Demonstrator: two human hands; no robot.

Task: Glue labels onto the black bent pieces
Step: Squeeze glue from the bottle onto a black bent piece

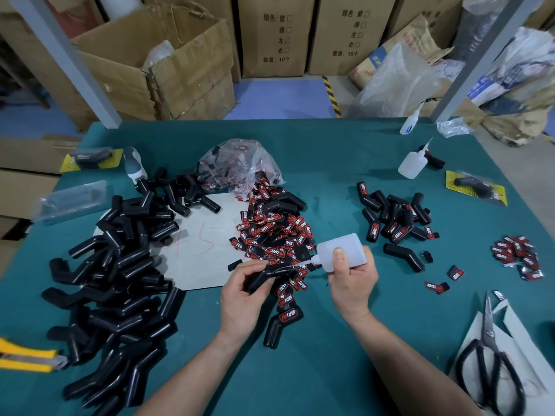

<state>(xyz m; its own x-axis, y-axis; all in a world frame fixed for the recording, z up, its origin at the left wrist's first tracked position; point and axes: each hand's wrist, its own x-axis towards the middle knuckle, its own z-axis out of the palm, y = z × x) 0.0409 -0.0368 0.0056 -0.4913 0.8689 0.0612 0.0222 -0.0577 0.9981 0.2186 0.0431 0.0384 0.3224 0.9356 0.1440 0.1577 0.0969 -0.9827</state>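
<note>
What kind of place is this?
Probably a small factory packing bench: stacked brown cardboard cartons behind, a big heap of black bent plastic pieces, and a pile of red-and-black labels on the green-covered table.

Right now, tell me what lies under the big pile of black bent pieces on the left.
A pale paper sheet with red handwriting lies under the pile's right side, on the green table mat. The pile hides the sheet's left part.
</note>
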